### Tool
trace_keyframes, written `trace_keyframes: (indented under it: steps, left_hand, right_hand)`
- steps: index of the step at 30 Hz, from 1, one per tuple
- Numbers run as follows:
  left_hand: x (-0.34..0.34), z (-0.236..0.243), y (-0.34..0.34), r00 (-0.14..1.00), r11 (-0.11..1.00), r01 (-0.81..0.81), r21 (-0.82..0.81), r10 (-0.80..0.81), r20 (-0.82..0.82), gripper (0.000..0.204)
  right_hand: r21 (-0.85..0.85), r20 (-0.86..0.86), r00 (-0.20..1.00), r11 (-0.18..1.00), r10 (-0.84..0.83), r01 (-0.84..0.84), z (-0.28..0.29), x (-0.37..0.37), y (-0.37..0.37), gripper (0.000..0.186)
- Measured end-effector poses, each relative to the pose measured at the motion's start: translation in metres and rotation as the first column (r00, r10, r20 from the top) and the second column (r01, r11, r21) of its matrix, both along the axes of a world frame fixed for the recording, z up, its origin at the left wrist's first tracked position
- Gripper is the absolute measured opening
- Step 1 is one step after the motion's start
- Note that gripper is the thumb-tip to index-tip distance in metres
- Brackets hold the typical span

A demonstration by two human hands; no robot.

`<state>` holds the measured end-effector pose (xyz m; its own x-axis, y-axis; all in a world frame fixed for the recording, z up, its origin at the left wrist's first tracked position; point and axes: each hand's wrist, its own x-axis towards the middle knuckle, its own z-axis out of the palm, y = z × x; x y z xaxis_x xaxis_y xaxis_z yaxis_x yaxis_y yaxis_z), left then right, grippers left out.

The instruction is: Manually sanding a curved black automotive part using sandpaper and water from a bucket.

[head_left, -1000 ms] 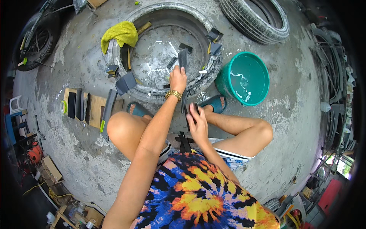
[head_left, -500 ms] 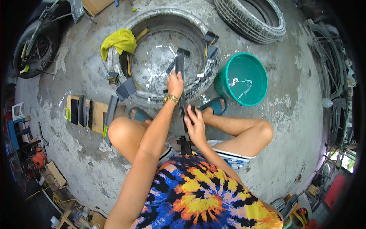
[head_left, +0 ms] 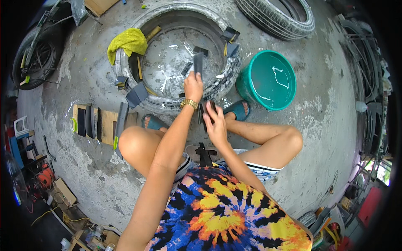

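Note:
My left hand (head_left: 193,88), with a gold watch at the wrist, grips a long dark grey strip (head_left: 198,62) that extends over the ring-shaped tyre (head_left: 217,19) lying on the floor. My right hand (head_left: 215,125) has its fingers curled on a black block (head_left: 212,106), held against the lower part of the strip between my sandalled feet. Folded dark sheets (head_left: 136,95) rest on the tyre's rim, along with a yellow-green cloth (head_left: 125,42). Small dark and white pieces lie inside the ring.
A teal bucket of water (head_left: 270,79) stands right of the ring. A wooden board (head_left: 109,125) with several dark strips lies left of my knee. Another tyre (head_left: 274,21) lies at upper right. A wheel (head_left: 37,62), cables and clutter line the left edge; stacked parts (head_left: 366,83) line the right.
My right hand has moved upward along the strip, away from my body, with the black block. My left hand still grips the strip in about the same place.

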<state>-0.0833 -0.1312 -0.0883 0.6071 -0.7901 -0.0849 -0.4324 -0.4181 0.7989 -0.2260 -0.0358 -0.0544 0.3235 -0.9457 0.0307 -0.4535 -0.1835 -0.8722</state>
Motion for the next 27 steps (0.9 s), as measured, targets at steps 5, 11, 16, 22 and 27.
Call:
trace_keyframes:
  steps: [5, 11, 16, 22, 27]
  left_hand:
    - [0.011, -0.019, 0.003, 0.999, 1.0, -0.008, 0.006, 0.008, 0.031, 0.028]
    - [0.003, -0.01, 0.002, 1.0, 1.0, -0.02, -0.012, 0.02, 0.008, 0.033]
    - [0.009, -0.025, 0.005, 0.998, 0.997, -0.069, 0.016, 0.069, 0.009, 0.036]
    - [0.013, -0.029, 0.002, 0.998, 1.0, -0.019, 0.013, 0.018, 0.061, 0.035]
    - [0.01, -0.008, -0.005, 0.995, 0.996, 0.041, 0.08, -0.033, -0.091, 0.034]
  right_hand:
    - [-0.008, 0.022, 0.998, 0.999, 0.053, -0.053, -0.005, -0.015, 0.041, 0.043]
    - [-0.022, -0.087, 0.996, 1.0, -0.012, 0.01, 0.003, -0.001, 0.007, 0.043]
    - [-0.011, -0.022, 0.997, 0.997, 0.074, -0.074, 0.005, -0.022, 0.036, 0.044]
    - [-0.01, -0.069, 0.995, 0.997, 0.07, -0.071, 0.011, -0.016, 0.034, 0.044]
    - [-0.05, -0.079, 0.997, 0.998, 0.02, -0.024, 0.007, -0.005, -0.004, 0.041]
